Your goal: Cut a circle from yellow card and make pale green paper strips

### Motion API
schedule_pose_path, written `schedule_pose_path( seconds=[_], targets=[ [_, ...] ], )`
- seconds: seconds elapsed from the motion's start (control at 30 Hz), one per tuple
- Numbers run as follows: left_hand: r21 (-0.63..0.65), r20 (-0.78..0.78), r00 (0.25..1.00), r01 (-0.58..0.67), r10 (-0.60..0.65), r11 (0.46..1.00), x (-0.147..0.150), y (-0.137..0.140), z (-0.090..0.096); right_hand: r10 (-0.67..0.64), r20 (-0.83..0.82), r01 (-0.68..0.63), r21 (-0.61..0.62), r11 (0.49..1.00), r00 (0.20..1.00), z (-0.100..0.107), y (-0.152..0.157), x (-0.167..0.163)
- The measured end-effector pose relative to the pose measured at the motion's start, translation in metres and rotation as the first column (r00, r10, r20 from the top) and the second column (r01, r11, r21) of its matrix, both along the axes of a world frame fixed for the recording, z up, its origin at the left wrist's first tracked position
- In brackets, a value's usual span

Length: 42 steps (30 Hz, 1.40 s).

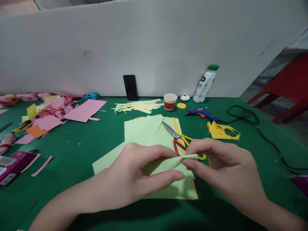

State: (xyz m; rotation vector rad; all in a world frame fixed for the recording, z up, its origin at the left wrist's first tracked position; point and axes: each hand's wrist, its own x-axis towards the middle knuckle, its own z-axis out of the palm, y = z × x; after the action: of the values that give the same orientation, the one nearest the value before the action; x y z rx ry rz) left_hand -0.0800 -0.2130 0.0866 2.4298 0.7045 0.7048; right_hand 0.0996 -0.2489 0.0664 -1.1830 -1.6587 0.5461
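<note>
Between my hands is a piece of light green paper point(166, 164), bent over along its length. My left hand point(134, 173) is closed around its left part, thumb in front and fingers behind. With thumb and forefinger my right hand point(223, 166) pinches the narrow right end. Under my hands lies a stack of light green paper sheets point(141, 128), with yellow-orange sheets showing at its edges. Scissors point(172, 130) with red and yellow handles rest on the stack, blades pointing away to the left; my right hand hides part of the handles.
Pink paper scraps point(57, 109) are heaped at left, near a purple device point(18, 163). Behind the stack are pale paper strips point(141, 106), a paper cup point(170, 102), a phone point(130, 87) and a bottle point(205, 84). A glue gun point(202, 113) trails a black cord point(264, 136) rightward, beside yellow paper point(222, 131).
</note>
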Motion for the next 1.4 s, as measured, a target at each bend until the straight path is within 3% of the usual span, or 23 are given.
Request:
schedule_pose_path(
  seconds=[0.13,0.5,0.6,0.73,0.83,1.4],
  targets=[
    [-0.273,0.063,0.998,0.03,-0.014,0.962,0.003,0.0,0.002,-0.079,0.005,0.079,-0.073,0.994,0.997,0.001,0.0,-0.002],
    [-0.514,0.238,0.967,0.049,0.088,0.856,0.014,0.01,-0.01,-0.06,-0.21,0.003,-0.26,0.965,0.976,0.0,0.002,-0.001],
    [-0.475,0.275,0.958,0.064,0.079,0.877,0.014,0.01,-0.012,-0.039,-0.278,-0.04,-0.272,0.961,0.96,0.002,0.002,-0.002],
    [-0.278,0.389,0.919,0.043,0.072,0.96,0.013,0.01,-0.013,-0.044,-0.284,-0.025,-0.235,0.972,0.958,0.005,0.003,-0.006],
    [-0.193,0.436,0.897,0.016,0.071,0.981,0.014,0.01,-0.014,-0.023,-0.28,-0.034,-0.196,0.98,0.96,0.004,0.002,-0.007],
    [-0.282,0.419,0.896,-0.027,0.149,0.959,0.017,0.011,-0.016,-0.048,-0.246,-0.019,-0.267,0.964,0.968,0.002,0.0,-0.008]
  ],
)
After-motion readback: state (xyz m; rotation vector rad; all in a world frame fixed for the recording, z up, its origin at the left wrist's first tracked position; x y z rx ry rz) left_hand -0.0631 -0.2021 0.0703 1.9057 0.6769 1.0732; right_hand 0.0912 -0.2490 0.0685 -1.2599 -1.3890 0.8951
